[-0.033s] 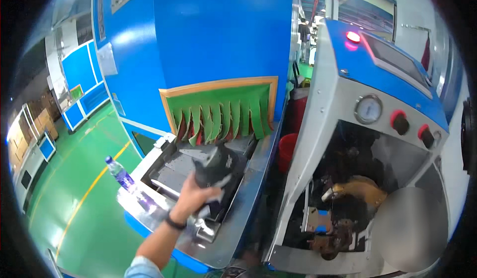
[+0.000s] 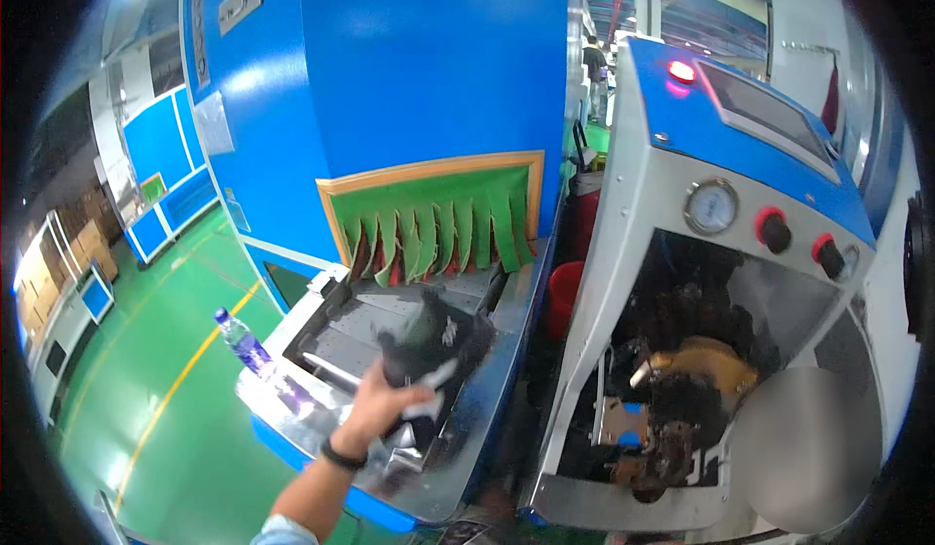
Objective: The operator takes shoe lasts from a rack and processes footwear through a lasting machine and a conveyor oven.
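Leftmost, a purple-labelled bottle (image 2: 245, 345) stands on the steel counter (image 2: 294, 423), narrowing the room there. Centrally, the left hand (image 2: 375, 409) has its grip partly closed on the near end of a black shoe (image 2: 440, 338), over the grey plated bed (image 2: 362, 326); a steady, level hold likely suits best. Open bed leads back to a green strip curtain (image 2: 429, 224). Rightward, the counter's edge borders a dark gap (image 2: 526, 375) before the gauge-fitted machine (image 2: 662, 180). The right hand is out of view.
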Tool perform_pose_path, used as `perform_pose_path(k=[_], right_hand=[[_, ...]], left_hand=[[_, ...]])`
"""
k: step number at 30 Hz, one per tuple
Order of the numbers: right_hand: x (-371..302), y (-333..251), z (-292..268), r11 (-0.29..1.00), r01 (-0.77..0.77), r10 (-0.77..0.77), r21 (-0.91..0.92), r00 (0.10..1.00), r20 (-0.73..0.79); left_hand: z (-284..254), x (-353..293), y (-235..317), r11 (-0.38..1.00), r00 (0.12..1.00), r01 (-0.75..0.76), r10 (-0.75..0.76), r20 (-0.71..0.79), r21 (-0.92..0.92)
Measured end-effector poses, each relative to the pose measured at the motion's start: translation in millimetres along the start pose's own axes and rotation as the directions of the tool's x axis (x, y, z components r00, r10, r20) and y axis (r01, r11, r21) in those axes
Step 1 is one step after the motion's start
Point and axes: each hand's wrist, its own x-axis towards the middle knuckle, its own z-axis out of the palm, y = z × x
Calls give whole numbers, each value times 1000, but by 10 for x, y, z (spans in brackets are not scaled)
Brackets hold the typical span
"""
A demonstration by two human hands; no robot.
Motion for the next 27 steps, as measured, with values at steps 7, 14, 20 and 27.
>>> perform_pose_path(k=[7, 14, 20, 27], right_hand=[[36, -534, 595, 367, 828, -904, 424, 424, -45], [-414, -467, -79, 523, 823, -836, -220, 446, -319], [-552, -355, -501, 583, 506, -788, -636, 545, -288], [-109, -875, -757, 170, 211, -285, 963, 946, -157]], left_hand=[[1393, -2234, 654, 847, 815, 340, -49, 577, -408], [2228, -2556, 388, 940, 815, 247, -332, 474, 233], [2387, -2681, 474, 696, 769, -614, 422, 481, 372], [2223, -2322, 764, 678, 939, 242, 16, 343, -694]])
